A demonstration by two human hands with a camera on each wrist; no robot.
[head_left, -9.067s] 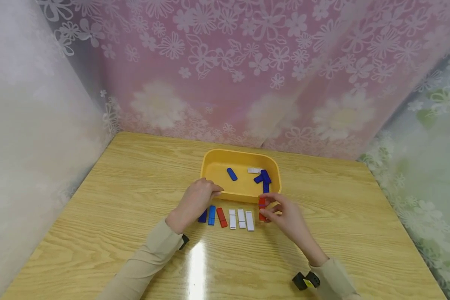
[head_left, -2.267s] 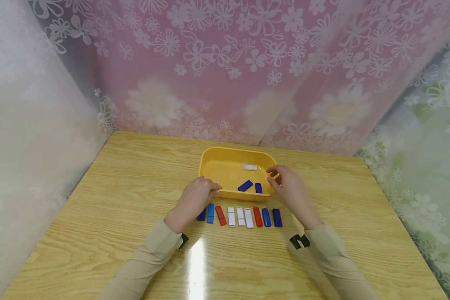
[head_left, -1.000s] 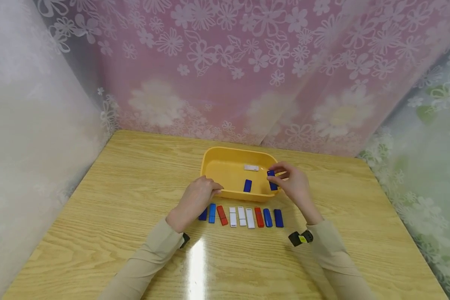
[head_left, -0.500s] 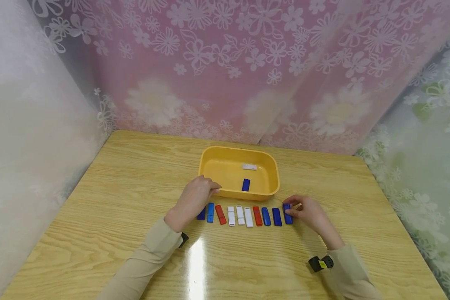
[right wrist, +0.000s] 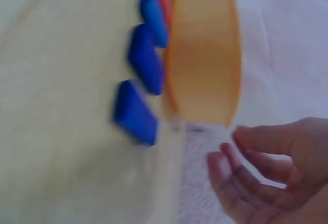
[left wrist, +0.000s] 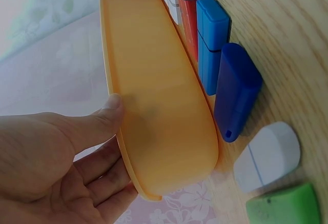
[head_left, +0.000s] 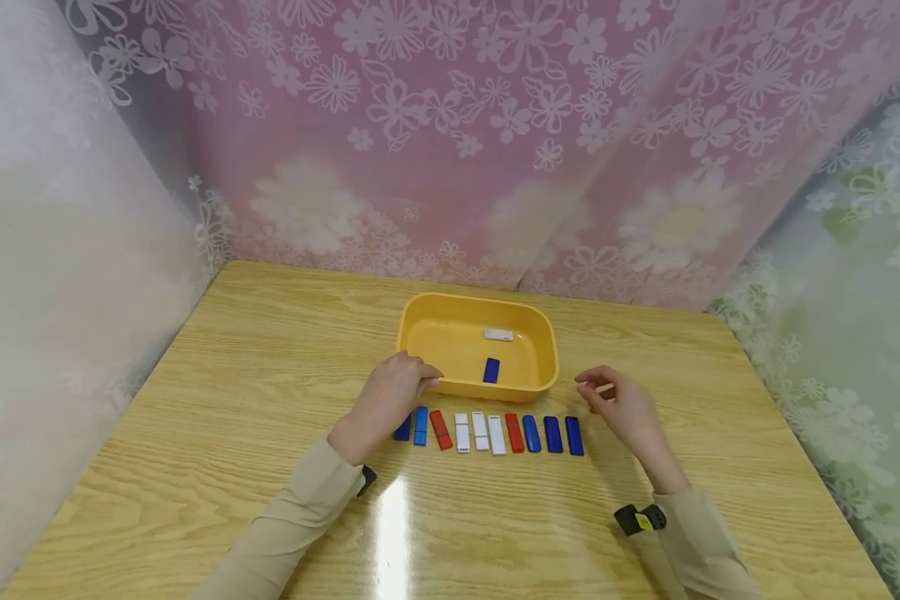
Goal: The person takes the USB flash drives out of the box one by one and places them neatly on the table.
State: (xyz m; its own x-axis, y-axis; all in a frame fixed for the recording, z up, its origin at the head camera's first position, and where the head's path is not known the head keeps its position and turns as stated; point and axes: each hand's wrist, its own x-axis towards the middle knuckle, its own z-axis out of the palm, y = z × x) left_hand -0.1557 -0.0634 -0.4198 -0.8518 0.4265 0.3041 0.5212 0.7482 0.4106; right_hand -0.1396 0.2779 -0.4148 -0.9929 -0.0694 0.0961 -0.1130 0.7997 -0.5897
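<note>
My left hand [head_left: 390,400] pinches the near rim of a yellow plastic bin [head_left: 457,389], thumb on the outer wall in the left wrist view. Inside the bin lie a white USB flash drive [head_left: 498,335] and a dark blue one [head_left: 491,370]. Along its near side runs a row of flash drives, blue, red and white, ending in a dark blue flash drive [head_left: 574,436] at the right. Just beyond that end, my right hand [head_left: 624,407] hovers with loosely bent fingers, holding nothing. A white flash drive [left wrist: 269,157] and a green one [left wrist: 284,206] show only in the left wrist view.
The wooden table [head_left: 270,333] reaches to a pink flowered curtain [head_left: 450,167] behind the bin. Pale curtains hang at both sides. Bare tabletop lies right of the row and in front of it.
The right hand carried a dark blue flash drive from the bin to the row's right end and let it go. It has since lifted away slightly; the left hand stays on the rim.
</note>
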